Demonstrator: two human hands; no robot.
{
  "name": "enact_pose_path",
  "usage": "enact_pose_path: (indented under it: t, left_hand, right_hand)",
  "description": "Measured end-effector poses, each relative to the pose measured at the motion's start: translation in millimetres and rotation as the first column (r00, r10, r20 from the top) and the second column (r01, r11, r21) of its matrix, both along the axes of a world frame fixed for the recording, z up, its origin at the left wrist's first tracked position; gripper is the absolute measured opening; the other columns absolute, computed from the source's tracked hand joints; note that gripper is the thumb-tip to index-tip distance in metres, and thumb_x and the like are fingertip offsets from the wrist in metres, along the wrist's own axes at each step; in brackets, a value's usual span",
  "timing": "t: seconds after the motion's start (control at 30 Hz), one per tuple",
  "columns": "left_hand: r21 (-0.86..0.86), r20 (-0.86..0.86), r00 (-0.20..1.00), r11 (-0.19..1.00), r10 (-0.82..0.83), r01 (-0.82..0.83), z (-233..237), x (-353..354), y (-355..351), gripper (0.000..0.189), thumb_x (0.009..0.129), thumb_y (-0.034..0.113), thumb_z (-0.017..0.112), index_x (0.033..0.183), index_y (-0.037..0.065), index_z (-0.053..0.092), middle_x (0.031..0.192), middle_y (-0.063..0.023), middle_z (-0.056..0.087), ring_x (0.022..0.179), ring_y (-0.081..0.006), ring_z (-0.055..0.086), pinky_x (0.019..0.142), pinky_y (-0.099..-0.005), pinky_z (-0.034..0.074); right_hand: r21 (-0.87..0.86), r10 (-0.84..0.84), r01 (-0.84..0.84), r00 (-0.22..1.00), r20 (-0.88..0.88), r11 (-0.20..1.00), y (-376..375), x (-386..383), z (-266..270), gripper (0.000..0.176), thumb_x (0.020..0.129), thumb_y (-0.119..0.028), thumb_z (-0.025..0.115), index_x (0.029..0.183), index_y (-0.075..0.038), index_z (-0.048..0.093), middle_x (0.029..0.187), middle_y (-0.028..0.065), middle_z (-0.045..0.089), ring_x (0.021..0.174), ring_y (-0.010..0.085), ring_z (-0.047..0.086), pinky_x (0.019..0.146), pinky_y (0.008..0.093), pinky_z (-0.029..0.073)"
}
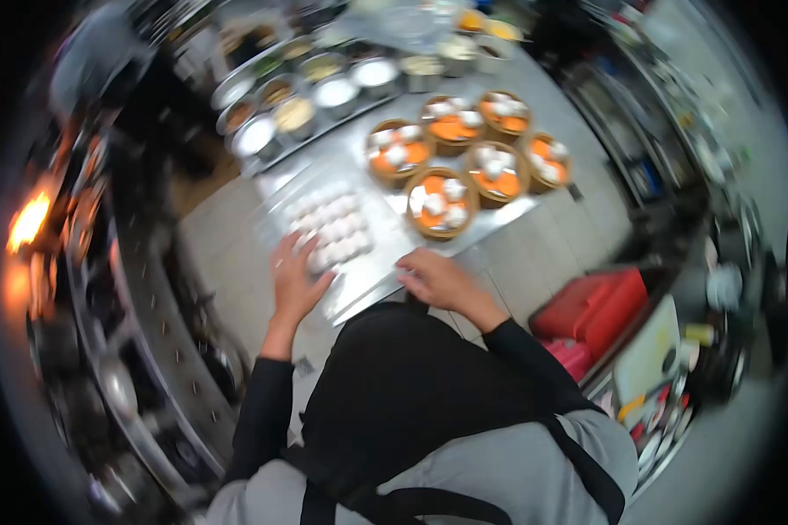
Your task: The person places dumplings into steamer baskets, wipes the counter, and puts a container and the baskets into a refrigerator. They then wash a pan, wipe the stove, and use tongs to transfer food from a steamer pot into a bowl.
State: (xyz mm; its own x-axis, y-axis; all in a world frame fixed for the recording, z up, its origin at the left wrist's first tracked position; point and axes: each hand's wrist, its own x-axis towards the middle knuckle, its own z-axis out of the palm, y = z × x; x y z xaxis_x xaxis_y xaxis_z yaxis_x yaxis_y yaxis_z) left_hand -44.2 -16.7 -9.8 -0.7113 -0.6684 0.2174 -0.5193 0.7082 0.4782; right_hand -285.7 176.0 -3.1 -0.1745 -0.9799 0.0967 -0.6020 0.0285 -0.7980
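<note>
Rows of small white dumplings or buns [331, 226] lie on a shiny metal tray or sheet [385, 249] at the near end of the steel table. My left hand [298, 276] is open at their near left side, its fingers spread and its fingertips close to the nearest ones. Whether it touches them is blurred. My right hand [442, 282] is by the table's near edge, fingers curled in, and what they hold, if anything, is hidden. Several round bamboo steamers [442, 203] with orange liners and white pieces inside stand beyond the right hand.
Metal containers of ingredients [334, 91] line the table's far left. A flame [29, 220] burns on the stove line at the left, near another person [101, 61]. A red box [591, 308] and a counter with utensils [665, 420] are at the right.
</note>
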Motion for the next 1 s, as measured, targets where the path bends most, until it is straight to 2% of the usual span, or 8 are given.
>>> enact_pose_path:
  t: [0.27, 0.33, 0.43, 0.63, 0.73, 0.8, 0.9, 1.0]
  left_hand:
    - [-0.012, 0.065, 0.951, 0.953, -0.302, 0.303, -28.4, -10.4, -25.1, 0.06, 0.079, 0.029, 0.078, 0.134, 0.017, 0.06, 0.146, -0.0181, 0.046, 0.138, -0.0389, 0.039, 0.114, -0.0537, 0.025]
    - [-0.048, 0.279, 0.933, 0.967, -0.226, 0.249, 3.2, -14.3, -17.5, 0.061, 0.081, 0.028, 0.078, 0.137, 0.015, 0.057, 0.145, -0.0183, 0.047, 0.138, -0.0383, 0.039, 0.113, -0.051, 0.028]
    - [-0.051, 0.081, 0.959, 0.959, -0.273, 0.277, 5.6, -18.2, -20.7, 0.061, 0.084, 0.028, 0.076, 0.138, 0.009, 0.055, 0.145, -0.0184, 0.046, 0.137, -0.0382, 0.039, 0.112, -0.0492, 0.031]
    - [0.006, -0.253, 0.795, 0.821, -0.551, 0.571, 38.5, -55.8, 17.8, 0.061, 0.088, 0.014, 0.072, 0.141, -0.001, 0.047, 0.149, -0.0167, 0.042, 0.138, -0.0329, 0.04, 0.114, -0.0454, 0.03]
    - [0.091, -0.46, 0.659, 0.706, -0.595, 0.702, 44.9, -74.8, 49.9, 0.064, 0.089, 0.007, 0.067, 0.146, 0.003, 0.039, 0.15, -0.0148, 0.041, 0.138, -0.0293, 0.04, 0.112, -0.0436, 0.032]
    - [0.132, -0.488, 0.633, 0.667, -0.6, 0.734, 47.7, -83.3, 76.5, 0.064, 0.085, 0.005, 0.069, 0.143, 0.002, 0.041, 0.148, -0.0171, 0.042, 0.136, -0.0315, 0.041, 0.11, -0.0422, 0.036]
    - [0.173, -0.486, 0.588, 0.588, -0.647, 0.79, 52.0, -93.4, 111.7, 0.064, 0.082, 0.005, 0.072, 0.14, 0.001, 0.045, 0.144, -0.0196, 0.045, 0.132, -0.0333, 0.045, 0.105, -0.0415, 0.041]
    - [0.294, -0.482, 0.65, 0.59, -0.588, 0.752, 39.8, -108.1, 144.7, 0.062, 0.085, 0.003, 0.07, 0.141, 0.003, 0.045, 0.143, -0.0165, 0.044, 0.125, -0.0287, 0.05, 0.102, -0.0389, 0.043]
  right_hand:
    - [0.026, -0.303, 0.302, 0.953, 0.006, 0.953, 48.7, 19.3, -32.5, 0.015, 0.09, -0.022, 0.064, 0.096, -0.008, 0.064, 0.089, 0.0118, 0.066, 0.087, 0.0336, 0.066, 0.075, 0.0449, 0.051]
    - [0.025, -0.442, 0.441, 0.896, 0.039, 0.897, 68.5, 33.5, -38.1, 0.015, 0.09, -0.022, 0.064, 0.095, -0.008, 0.064, 0.09, 0.0119, 0.067, 0.086, 0.0338, 0.066, 0.074, 0.0448, 0.051]
    - [0.052, -0.625, 0.623, 0.774, 0.099, 0.78, 109.9, 60.7, -47.4, 0.016, 0.09, -0.021, 0.063, 0.1, -0.007, 0.064, 0.092, 0.0128, 0.067, 0.087, 0.034, 0.066, 0.075, 0.044, 0.051]
    - [0.158, -0.965, 0.982, 0.058, 0.256, 0.101, 229.1, 113.3, -135.0, 0.027, 0.086, -0.018, 0.069, 0.109, -0.006, 0.062, 0.088, 0.013, 0.069, 0.083, 0.0253, 0.068, 0.072, 0.0391, 0.053]
    - [0.104, -0.887, 0.919, -0.395, 0.24, -0.381, 303.9, 112.2, -223.4, 0.024, 0.083, -0.016, 0.07, 0.104, -0.006, 0.065, 0.085, 0.0121, 0.07, 0.079, 0.0249, 0.067, 0.07, 0.0372, 0.052]
    - [0.339, -0.75, 0.778, -0.615, 0.242, -0.529, 337.4, 100.9, -214.7, 0.018, 0.083, -0.014, 0.069, 0.099, -0.006, 0.066, 0.083, 0.01, 0.07, 0.078, 0.024, 0.067, 0.072, 0.0367, 0.052]
    - [0.436, -0.604, 0.804, -0.593, 0.533, -0.404, 355.8, 71.2, -181.7, 0.008, 0.087, -0.012, 0.066, 0.093, -0.01, 0.062, 0.071, 0.0022, 0.059, 0.05, 0.0117, 0.05, 0.044, 0.0286, 0.037]
    - [0.47, -0.639, 0.817, -0.563, 0.524, -0.334, 387.7, 17.0, -179.8, 0.013, 0.086, -0.014, 0.067, 0.094, -0.008, 0.059, 0.071, 0.0028, 0.058, 0.057, 0.0141, 0.055, 0.051, 0.0306, 0.044]
